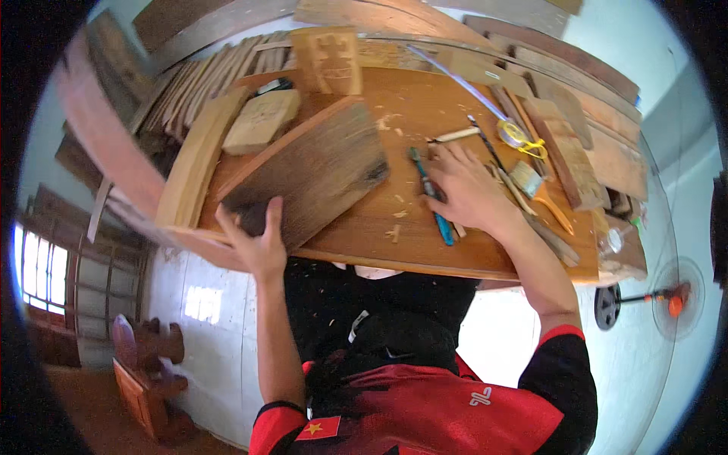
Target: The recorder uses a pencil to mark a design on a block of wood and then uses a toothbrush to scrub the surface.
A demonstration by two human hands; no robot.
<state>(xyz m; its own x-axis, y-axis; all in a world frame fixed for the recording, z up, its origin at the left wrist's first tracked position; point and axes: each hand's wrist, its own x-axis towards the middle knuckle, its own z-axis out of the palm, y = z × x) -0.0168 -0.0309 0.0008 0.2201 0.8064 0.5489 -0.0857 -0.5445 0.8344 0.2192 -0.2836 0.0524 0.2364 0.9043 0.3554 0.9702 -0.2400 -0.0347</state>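
A dark weathered wooden board [315, 171] lies on the wooden workbench [425, 254]. My left hand [258, 239] grips its near corner, thumb on top. My right hand [462, 189] rests on the bench over a blue-handled chisel [431, 197] and several other carving tools; its fingers are curled around the chisel's shaft. A pale stick [455, 136] lies just beyond the right hand.
A small light wood block [262, 120] and a carved panel [330, 59] sit at the back left. A long plank [199, 159] lies along the left edge. A yellow tape measure [516, 135], brush [527, 180] and wood pieces crowd the right. A fan [675, 299] stands on the floor.
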